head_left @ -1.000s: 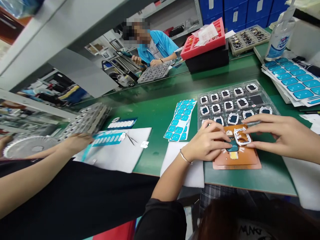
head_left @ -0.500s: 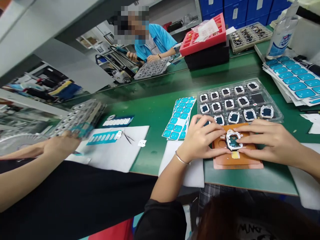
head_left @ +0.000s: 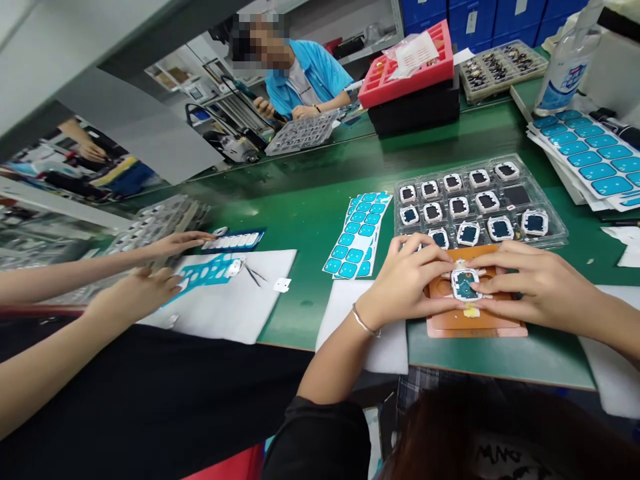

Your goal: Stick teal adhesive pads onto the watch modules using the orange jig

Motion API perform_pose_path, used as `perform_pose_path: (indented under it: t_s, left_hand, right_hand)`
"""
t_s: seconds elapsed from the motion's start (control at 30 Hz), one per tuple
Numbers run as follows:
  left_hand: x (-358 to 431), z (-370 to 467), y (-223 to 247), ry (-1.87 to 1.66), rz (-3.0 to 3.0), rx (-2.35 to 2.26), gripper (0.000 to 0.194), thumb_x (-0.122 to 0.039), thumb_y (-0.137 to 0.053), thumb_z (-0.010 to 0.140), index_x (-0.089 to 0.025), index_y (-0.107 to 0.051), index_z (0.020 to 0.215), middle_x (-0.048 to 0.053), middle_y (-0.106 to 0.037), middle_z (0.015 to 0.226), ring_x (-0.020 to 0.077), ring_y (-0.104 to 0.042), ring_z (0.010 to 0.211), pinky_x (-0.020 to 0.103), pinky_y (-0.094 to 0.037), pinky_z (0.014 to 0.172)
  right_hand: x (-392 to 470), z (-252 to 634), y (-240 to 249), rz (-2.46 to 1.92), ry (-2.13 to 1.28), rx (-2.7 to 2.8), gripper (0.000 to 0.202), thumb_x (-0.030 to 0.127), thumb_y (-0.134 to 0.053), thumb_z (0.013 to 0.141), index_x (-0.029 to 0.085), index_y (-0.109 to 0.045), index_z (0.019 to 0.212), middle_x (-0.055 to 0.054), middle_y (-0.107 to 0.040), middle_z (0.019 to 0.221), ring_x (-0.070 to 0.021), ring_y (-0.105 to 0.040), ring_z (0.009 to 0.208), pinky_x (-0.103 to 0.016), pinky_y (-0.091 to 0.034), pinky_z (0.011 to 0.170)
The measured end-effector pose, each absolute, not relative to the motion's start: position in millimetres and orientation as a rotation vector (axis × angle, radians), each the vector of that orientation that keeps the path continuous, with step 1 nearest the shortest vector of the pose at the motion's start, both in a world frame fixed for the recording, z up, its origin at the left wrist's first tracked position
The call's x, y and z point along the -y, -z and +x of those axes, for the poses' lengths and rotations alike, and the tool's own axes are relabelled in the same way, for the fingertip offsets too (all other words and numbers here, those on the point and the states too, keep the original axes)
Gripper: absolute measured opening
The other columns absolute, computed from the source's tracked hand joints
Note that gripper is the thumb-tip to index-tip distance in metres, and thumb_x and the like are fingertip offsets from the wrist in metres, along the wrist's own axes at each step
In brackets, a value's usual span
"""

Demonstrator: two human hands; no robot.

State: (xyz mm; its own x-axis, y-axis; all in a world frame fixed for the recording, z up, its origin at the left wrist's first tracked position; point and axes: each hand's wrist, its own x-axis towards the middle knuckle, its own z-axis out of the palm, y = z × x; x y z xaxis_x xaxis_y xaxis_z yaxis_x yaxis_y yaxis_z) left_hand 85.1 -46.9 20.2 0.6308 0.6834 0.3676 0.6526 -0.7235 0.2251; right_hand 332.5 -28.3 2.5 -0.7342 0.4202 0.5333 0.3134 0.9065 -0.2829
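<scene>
A small square housing with a white frame and teal-green middle (head_left: 462, 288), like a watch case, sits on an orange fixture plate (head_left: 477, 328). My left hand (head_left: 407, 275), with a bracelet at the wrist, grips its left side, thumb at the lower edge. From the other side my right hand (head_left: 537, 280) closes on it, a fingertip pressing over its face. Just below the housing lies a yellow patch (head_left: 471, 312). Behind my hands a clear plastic tray (head_left: 554, 217) carries rows of similar white-framed housings with dark middles.
Teal sticker sheets (head_left: 356, 235) lie left of the tray, more sheets (head_left: 595, 157) at right. A red tray (head_left: 410, 83) on a black box and a bottle (head_left: 563, 80) stand behind. At left, a co-worker's hands (head_left: 143, 293) work over a white pad (head_left: 250, 300) with tweezers (head_left: 255, 273).
My hands stay around the housing, whose face now shows more teal and looks flatter. At left, the co-worker's far hand now reaches to the blue strip of white pieces.
</scene>
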Motion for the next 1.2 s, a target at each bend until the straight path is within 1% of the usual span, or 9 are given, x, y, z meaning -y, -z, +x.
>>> perform_pose_path:
  t_s: [0.2, 0.3, 0.47, 0.53, 0.63, 0.8, 1.0, 1.13, 1.2]
  left_hand:
    - [49.7, 89.2, -17.0, -0.825, 2.621, -1.138, 0.048, -0.063, -0.066, 0.081, -0.022, -0.069, 0.108, 0.003, -0.071, 0.104, 0.0215, -0.056, 0.102, 0.041, -0.038, 0.091]
    - [50.6, 94.5, -11.5, -0.982, 2.557, -1.041, 0.055, -0.063, -0.066, 0.080, -0.024, -0.065, 0.118, 0.005, -0.069, 0.112, 0.0208, -0.055, 0.104, 0.040, -0.041, 0.093]
    - [48.5, 98.9, -4.5, -0.952, 2.627, -0.897, 0.082, -0.070, -0.059, 0.080, -0.033, -0.037, 0.149, 0.010, -0.053, 0.137, 0.0263, -0.044, 0.119, 0.047, -0.037, 0.106]
    - [48.1, 97.3, -5.4, -0.958, 2.662, -0.919, 0.075, -0.066, -0.058, 0.084, -0.036, -0.036, 0.149, 0.008, -0.049, 0.141, 0.0269, -0.040, 0.121, 0.048, -0.035, 0.108]
    - [48.9, 94.5, -9.4, -0.999, 2.727, -0.844, 0.055, -0.058, -0.055, 0.090, -0.036, -0.050, 0.140, 0.007, -0.047, 0.142, 0.0254, -0.040, 0.122, 0.047, -0.035, 0.108]
    - [44.3, 87.8, -13.6, -1.086, 2.788, -0.793, 0.035, -0.052, -0.052, 0.094, -0.034, -0.064, 0.121, 0.004, -0.052, 0.137, 0.0223, -0.044, 0.123, 0.043, -0.038, 0.105]
    - [14.7, 57.8, -9.0, -1.072, 2.433, -1.572, 0.029, -0.048, -0.055, 0.094, -0.031, -0.068, 0.113, 0.003, -0.062, 0.126, 0.0220, -0.052, 0.120, 0.046, -0.037, 0.109]
    - [-0.3, 37.2, -3.8, -0.521, 2.039, -2.254, 0.040, -0.049, -0.059, 0.089, -0.027, -0.066, 0.122, 0.008, -0.057, 0.137, 0.0339, -0.043, 0.130, 0.055, -0.040, 0.106]
    - [-5.5, 29.0, 0.1, -0.224, 1.787, -2.462, 0.052, -0.053, -0.053, 0.090, -0.026, -0.057, 0.134, 0.010, -0.046, 0.149, 0.0390, -0.033, 0.137, 0.061, -0.038, 0.106]
  right_hand:
    - [25.9, 330.7, -3.7, -0.573, -0.364, 2.391, 0.014, 0.033, -0.062, 0.091, 0.021, -0.068, 0.097, -0.007, -0.071, 0.102, -0.0228, -0.063, 0.086, -0.035, -0.052, 0.069]
    - [25.9, 326.9, -4.3, -0.699, -0.630, 2.273, 0.029, 0.038, -0.073, 0.080, 0.022, -0.061, 0.101, -0.005, -0.067, 0.091, -0.0203, -0.063, 0.078, -0.031, -0.052, 0.066]
    - [25.2, 324.4, 0.0, -0.713, -1.150, 1.899, 0.045, 0.037, -0.083, 0.071, 0.025, -0.053, 0.102, -0.002, -0.066, 0.095, -0.0212, -0.067, 0.088, -0.030, -0.054, 0.074]
    - [23.4, 325.9, 0.2, -0.705, -1.348, 1.807, 0.047, 0.036, -0.084, 0.072, 0.026, -0.052, 0.104, -0.002, -0.068, 0.100, -0.0213, -0.067, 0.094, -0.030, -0.053, 0.079]
    - [19.8, 328.7, -1.8, -0.702, -1.593, 1.682, 0.046, 0.036, -0.084, 0.073, 0.026, -0.052, 0.104, -0.003, -0.071, 0.102, -0.0188, -0.067, 0.087, -0.030, -0.051, 0.076]
    - [13.1, 331.8, -2.9, -0.721, -1.835, 1.460, 0.051, 0.044, -0.087, 0.064, 0.023, -0.057, 0.100, -0.003, -0.073, 0.093, -0.0216, -0.069, 0.082, -0.036, -0.052, 0.077]
    - [7.4, 336.0, -0.7, -0.705, -1.921, 1.321, 0.049, 0.043, -0.087, 0.061, 0.025, -0.060, 0.099, -0.003, -0.074, 0.096, -0.0244, -0.070, 0.091, -0.043, -0.049, 0.093]
    - [5.9, 336.1, -3.8, -0.684, -1.933, 1.264, 0.044, 0.037, -0.080, 0.062, 0.026, -0.062, 0.100, -0.003, -0.073, 0.101, -0.0261, -0.067, 0.101, -0.044, -0.047, 0.097]
    - [5.3, 335.5, -6.3, -0.691, -1.924, 1.257, 0.041, 0.037, -0.075, 0.062, 0.026, -0.064, 0.100, -0.004, -0.072, 0.101, -0.0255, -0.067, 0.098, -0.041, -0.050, 0.088]
